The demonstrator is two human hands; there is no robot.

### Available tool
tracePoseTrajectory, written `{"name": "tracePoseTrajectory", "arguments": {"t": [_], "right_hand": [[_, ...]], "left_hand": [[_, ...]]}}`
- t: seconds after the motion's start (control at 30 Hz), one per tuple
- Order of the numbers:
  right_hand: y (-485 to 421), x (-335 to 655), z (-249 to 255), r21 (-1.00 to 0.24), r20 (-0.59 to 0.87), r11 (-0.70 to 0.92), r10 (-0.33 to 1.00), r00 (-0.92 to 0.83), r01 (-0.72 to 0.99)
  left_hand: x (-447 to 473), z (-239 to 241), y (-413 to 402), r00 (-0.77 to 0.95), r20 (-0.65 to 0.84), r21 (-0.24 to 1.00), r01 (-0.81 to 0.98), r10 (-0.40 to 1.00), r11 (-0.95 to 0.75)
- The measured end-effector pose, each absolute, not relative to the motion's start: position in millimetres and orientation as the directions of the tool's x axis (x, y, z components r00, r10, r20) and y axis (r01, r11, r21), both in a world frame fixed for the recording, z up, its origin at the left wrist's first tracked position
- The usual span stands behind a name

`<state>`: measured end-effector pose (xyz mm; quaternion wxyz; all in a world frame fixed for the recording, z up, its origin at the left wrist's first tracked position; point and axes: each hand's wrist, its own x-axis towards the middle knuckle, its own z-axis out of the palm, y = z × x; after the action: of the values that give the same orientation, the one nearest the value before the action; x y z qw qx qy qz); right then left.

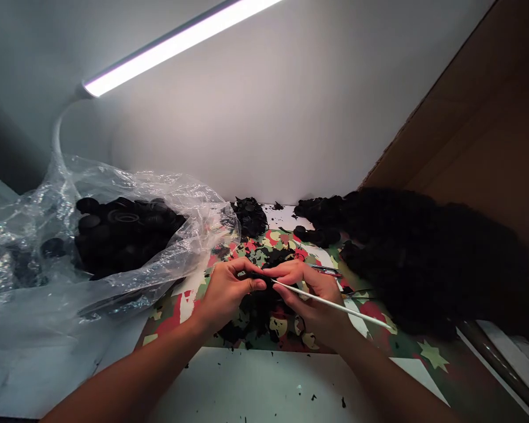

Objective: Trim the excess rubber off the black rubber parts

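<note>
My left hand (229, 289) and my right hand (311, 294) meet over a camouflage-patterned mat (379, 311). Both pinch a small black piece (264, 279) between their fingertips. A thin white stick (335, 304) lies in my right hand too, running from the fingers out to the right past the wrist. Black scraps (255, 320) are scattered under the hands.
A clear plastic bag (70, 247) full of round black parts sits at the left. A large heap of black parts (423, 252) fills the right, with smaller piles (249, 214) at the back. A lit lamp bar (176, 44) hangs overhead. Brown cardboard (480, 135) stands at right.
</note>
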<state>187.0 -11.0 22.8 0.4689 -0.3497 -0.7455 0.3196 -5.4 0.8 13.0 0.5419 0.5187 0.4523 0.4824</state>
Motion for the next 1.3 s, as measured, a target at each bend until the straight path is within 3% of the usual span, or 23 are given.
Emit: {"name": "tracePoseTrajectory", "arguments": {"t": [0.23, 0.37, 0.47, 0.53, 0.6, 0.67, 0.73, 0.8, 0.83, 0.87, 0.93, 1.0, 1.1, 1.17, 1.2, 1.3], "right_hand": [[-10.4, 185.4, 22.9, -0.73, 0.504, 0.61, 0.785, -0.361, 0.308], [-6.7, 185.3, 19.3, -0.638, 0.544, 0.654, 0.756, -0.364, 0.405], [5.5, 194.2, 17.7, -0.681, 0.542, 0.574, 0.813, -0.214, 0.455], [17.5, 205.7, 16.7, -0.746, 0.525, 0.489, 0.849, -0.054, 0.452], [29.6, 219.2, 15.0, -0.782, 0.508, 0.428, 0.859, 0.066, 0.454], [39.5, 231.3, 12.3, -0.83, 0.455, 0.373, 0.883, 0.116, 0.414], [45.7, 239.4, 9.1, -0.883, 0.368, 0.323, 0.927, 0.075, 0.34], [47.9, 242.5, 6.2, -0.909, 0.283, 0.283, 0.958, -0.045, 0.307], [47.7, 242.3, 5.1, -0.899, 0.261, 0.288, 0.957, -0.125, 0.331], [46.6, 240.8, 4.2, -0.875, 0.254, 0.314, 0.946, -0.204, 0.369], [42.1, 234.5, 2.9, -0.807, 0.266, 0.402, 0.902, -0.341, 0.432], [35.2, 223.7, 0.2, -0.742, 0.284, 0.497, 0.841, -0.461, 0.45], [23.4, 201.2, -10.1, -0.648, 0.267, 0.607, 0.747, -0.609, 0.46], [17.4, 186.5, -20.5, -0.598, 0.253, 0.637, 0.726, -0.64, 0.486], [15.7, 180.6, -25.6, -0.593, 0.251, 0.632, 0.733, -0.632, 0.498], [19.2, 172.3, -36.2, -0.607, 0.262, 0.571, 0.801, -0.539, 0.553]], "left_hand": [[-7.4, 10.0, 2.5, 0.135, 0.011, 1.0, -0.014, 0.991, -0.009], [-6.4, 9.3, 0.1, 0.263, -0.016, 0.995, 0.102, 0.965, -0.011], [-4.7, 25.5, -10.6, 0.416, 0.094, 0.938, 0.267, 0.904, -0.22], [-9.7, 46.6, -19.3, 0.453, 0.31, 0.802, 0.347, 0.836, -0.486], [-25.5, 71.2, -23.8, 0.357, 0.585, 0.59, 0.429, 0.728, -0.684], [-54.4, 91.7, -19.9, 0.14, 0.786, 0.377, 0.664, 0.602, -0.646], [-92.8, 102.9, -6.7, -0.034, 0.836, 0.266, 0.898, 0.548, -0.351], [-131.2, 105.0, 10.7, -0.117, 0.778, 0.187, 0.981, 0.617, -0.049], [-146.4, 104.2, 18.3, -0.111, 0.706, 0.137, 0.99, 0.699, 0.019], [-156.9, 103.2, 23.7, -0.112, 0.644, 0.113, 0.992, 0.756, 0.051], [-159.3, 102.8, 25.1, -0.079, 0.692, 0.089, 0.996, 0.718, 0.023], [-136.8, 103.3, 13.9, -0.002, 0.837, 0.062, 0.994, 0.547, -0.092], [-76.4, 94.3, -14.8, 0.241, 0.904, -0.076, 0.904, 0.354, -0.421], [-38.2, 76.1, -31.5, 0.545, 0.785, -0.188, 0.663, 0.295, -0.724], [-24.1, 63.8, -37.5, 0.655, 0.677, -0.16, 0.576, 0.335, -0.802], [-7.8, 23.1, -46.7, 0.757, 0.432, -0.041, 0.559, 0.49, -0.828]]}}
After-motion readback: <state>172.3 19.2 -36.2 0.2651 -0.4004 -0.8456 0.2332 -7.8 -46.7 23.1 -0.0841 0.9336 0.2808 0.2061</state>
